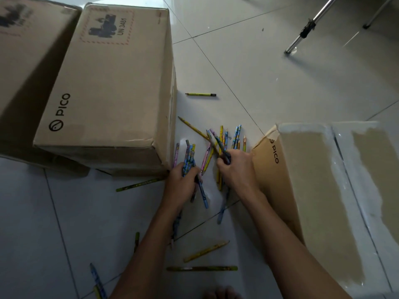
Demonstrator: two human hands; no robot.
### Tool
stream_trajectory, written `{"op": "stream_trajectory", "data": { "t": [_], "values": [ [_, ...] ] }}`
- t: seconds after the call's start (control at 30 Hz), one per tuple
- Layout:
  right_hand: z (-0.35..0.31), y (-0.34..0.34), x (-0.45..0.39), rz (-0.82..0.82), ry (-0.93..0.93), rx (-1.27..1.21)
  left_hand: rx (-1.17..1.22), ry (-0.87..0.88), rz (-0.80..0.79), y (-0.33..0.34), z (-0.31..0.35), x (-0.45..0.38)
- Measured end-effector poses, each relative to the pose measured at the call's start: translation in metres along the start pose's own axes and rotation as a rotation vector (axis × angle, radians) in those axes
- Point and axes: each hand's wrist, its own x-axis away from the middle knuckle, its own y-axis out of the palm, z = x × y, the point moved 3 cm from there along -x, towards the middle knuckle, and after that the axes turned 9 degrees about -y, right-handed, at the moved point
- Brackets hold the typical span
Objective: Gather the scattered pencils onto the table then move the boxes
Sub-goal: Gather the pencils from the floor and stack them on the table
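Several coloured pencils lie scattered on the tiled floor between two cardboard boxes. My left hand (180, 183) grips a bundle of mostly blue pencils (188, 157). My right hand (234, 167) grips a few pencils (216, 140), pink, blue and yellow, that fan up to the left. A loose cluster of pencils (235, 137) lies just beyond my right hand. One yellow pencil (200, 94) lies alone farther off. More pencils (201, 268) lie near my forearms. A large PICO box (112, 87) stands left; another box (323, 190) stands right.
A third cardboard box (28, 57) sits at the far left, against the large one. Metal legs (302, 33) of a stand or table rest on the floor at the upper right. My toes (222, 293) show at the bottom edge. The floor (259, 72) is pale glossy tile.
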Motion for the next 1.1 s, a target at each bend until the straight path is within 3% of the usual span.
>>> {"op": "stream_trajectory", "data": {
  "t": [0.37, 0.67, 0.87, 1.1],
  "values": [
    [-0.013, 0.008, 0.034, -0.137, 0.134, -0.574, 0.199, -0.104, -0.14, 0.007, -0.002, 0.002],
    [-0.012, 0.018, 0.049, -0.157, 0.185, -0.654, 0.259, -0.172, -0.261, 0.009, -0.012, 0.012],
    [-0.014, 0.018, 0.05, -0.105, 0.306, -0.756, 0.26, -0.177, -0.435, 0.01, -0.014, 0.019],
    [-0.024, 0.038, 0.059, -0.171, 0.331, -0.624, 0.217, -0.196, -0.314, 0.015, -0.025, 0.02]
  ]
}}
